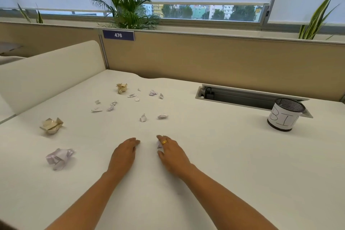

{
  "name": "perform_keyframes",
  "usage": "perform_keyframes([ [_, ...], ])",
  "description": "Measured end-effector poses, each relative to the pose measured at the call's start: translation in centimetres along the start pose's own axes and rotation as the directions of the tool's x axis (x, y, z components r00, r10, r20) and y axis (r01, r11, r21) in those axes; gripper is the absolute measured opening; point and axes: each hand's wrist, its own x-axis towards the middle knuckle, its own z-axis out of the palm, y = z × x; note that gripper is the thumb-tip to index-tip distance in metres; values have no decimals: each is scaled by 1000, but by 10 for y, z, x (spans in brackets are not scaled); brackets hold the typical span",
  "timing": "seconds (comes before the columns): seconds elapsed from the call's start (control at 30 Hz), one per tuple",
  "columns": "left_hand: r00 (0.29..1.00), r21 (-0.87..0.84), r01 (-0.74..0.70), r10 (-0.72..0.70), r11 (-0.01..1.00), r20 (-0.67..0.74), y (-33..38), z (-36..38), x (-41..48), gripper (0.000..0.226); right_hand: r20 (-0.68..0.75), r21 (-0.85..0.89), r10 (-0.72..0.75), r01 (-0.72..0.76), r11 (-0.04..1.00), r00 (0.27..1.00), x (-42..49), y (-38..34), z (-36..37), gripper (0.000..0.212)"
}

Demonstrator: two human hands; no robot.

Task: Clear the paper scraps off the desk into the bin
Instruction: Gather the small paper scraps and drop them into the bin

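Paper scraps lie scattered over the white desk (214,155). A large white crumpled ball (59,157) sits near left, a beige crumpled one (51,125) behind it, another beige one (122,87) farther back. Several small white scraps (143,117) are spread across the middle. My left hand (124,153) rests flat on the desk, holding nothing. My right hand (172,152), with a gold ring, curls its fingers around a small white scrap (159,144). The black mesh bin (285,114), labelled BIN on white paper, stands at the far right.
An open cable tray (239,96) with a black plug runs along the back right, just behind the bin. A cream divider panel (50,69) bounds the desk on the left and a tan partition (205,56) at the back, with plants behind it.
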Motion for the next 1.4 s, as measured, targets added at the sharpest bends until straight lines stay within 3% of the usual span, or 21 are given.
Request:
perform_keyframes([
  [0.13,999,-35,33,-33,999,-17,-2,0,-1,32,84,-144,-52,64,987,995,0,-8,5,45],
  [0.27,999,-50,3,-5,999,-45,3,-2,2,27,43,-188,-38,46,981,998,-3,-6,1,20],
  [0.4,997,-163,-38,26,986,-72,25,0,4,27,11,-185,-7,9,983,1000,-10,9,-15,21],
  [0.5,995,-279,-72,52,958,-80,49,7,5,33,-36,-151,43,-48,987,998,-20,32,-31,20],
  [0.77,990,-351,-89,120,932,69,126,40,18,12,-212,-79,271,-293,953,939,-56,103,-83,19],
  [0.93,969,-378,-146,209,914,130,196,62,35,4,-370,76,426,-430,900,826,-75,140,-127,21],
  [1.07,957,-491,-96,216,866,193,258,83,52,7,-433,179,520,-495,850,736,-82,169,-160,21],
  [1.4,921,-671,89,195,737,336,375,128,92,16,-699,389,545,-394,833,462,-76,230,-226,25],
])
